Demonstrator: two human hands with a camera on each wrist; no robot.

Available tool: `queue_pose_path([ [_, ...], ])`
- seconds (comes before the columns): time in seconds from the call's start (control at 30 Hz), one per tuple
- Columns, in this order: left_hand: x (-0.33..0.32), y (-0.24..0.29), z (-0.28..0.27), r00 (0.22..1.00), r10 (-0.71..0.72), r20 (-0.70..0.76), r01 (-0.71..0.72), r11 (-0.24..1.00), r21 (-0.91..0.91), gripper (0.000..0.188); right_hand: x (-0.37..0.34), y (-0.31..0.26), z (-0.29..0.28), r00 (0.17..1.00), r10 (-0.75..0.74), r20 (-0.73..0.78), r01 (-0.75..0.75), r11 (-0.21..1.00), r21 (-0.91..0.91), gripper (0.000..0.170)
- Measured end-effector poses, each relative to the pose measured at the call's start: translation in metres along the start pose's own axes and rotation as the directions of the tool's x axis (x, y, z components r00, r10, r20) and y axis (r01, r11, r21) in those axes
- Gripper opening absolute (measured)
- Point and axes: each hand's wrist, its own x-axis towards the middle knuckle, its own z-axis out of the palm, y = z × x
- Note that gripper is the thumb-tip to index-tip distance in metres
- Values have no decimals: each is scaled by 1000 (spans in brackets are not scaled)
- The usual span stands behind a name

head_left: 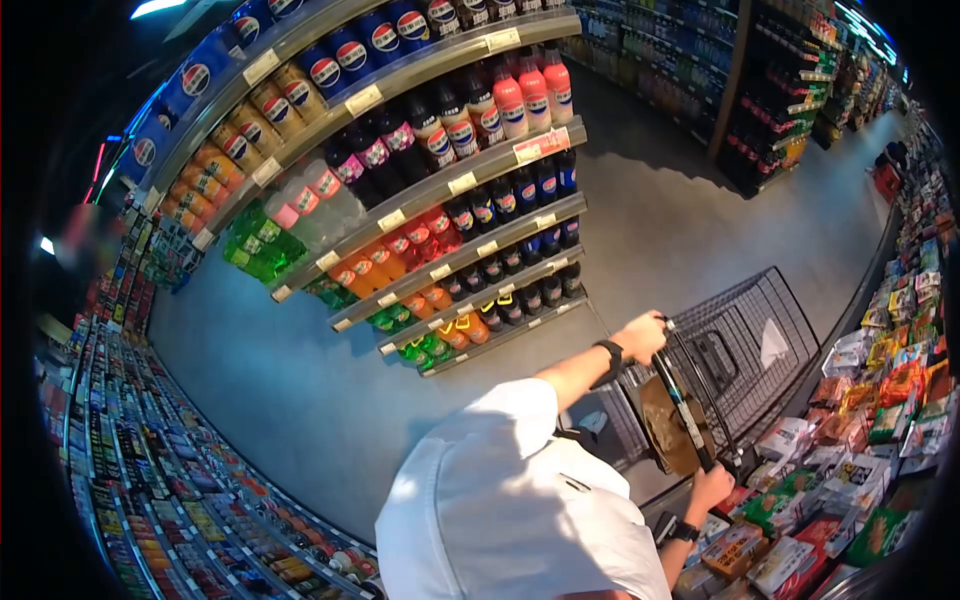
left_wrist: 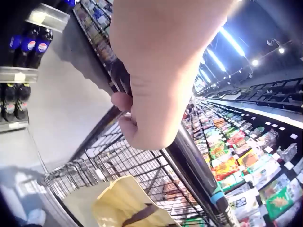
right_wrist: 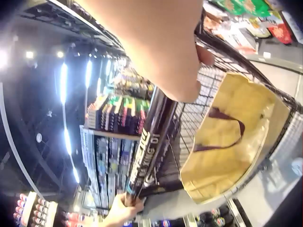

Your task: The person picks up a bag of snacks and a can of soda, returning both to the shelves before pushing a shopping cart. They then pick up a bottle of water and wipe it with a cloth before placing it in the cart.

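Note:
A black shopping cart with a wire basket stands in front of me. My left hand grips the far end of its handle, fingers curled round the bar. My right hand holds the same bar nearer its other end. White lettering runs along the handle between both hands. In the left wrist view the left hand partly hides the bar. The right wrist view has the right hand at the top. A brown paper bag with a dark strap handle hangs or sits just behind the handle.
A tall drinks shelf with cola and soda bottles rises ahead on the left. Packaged snacks fill a display close along the cart's right side. Grey floor stretches beyond the cart, and another bottle shelf stands farther off.

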Motion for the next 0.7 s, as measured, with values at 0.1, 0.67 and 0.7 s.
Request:
queue_pose_path([
  [0.1, -35, 8, 3, 998, -27, 64, 26, 999, 25, 22, -27, -15, -12, 1000, 13, 21, -14, 999, 33, 26],
  [0.67, -255, 57, -14, 996, -73, 56, 74, 997, -15, 22, -193, -83, -52, 996, -90, 9, 88, 989, 115, 25],
  [0.7, -267, 57, -14, 996, -73, 56, 75, 997, -19, 22, -201, -88, -52, 996, -89, 4, 88, 990, 106, 24],
])
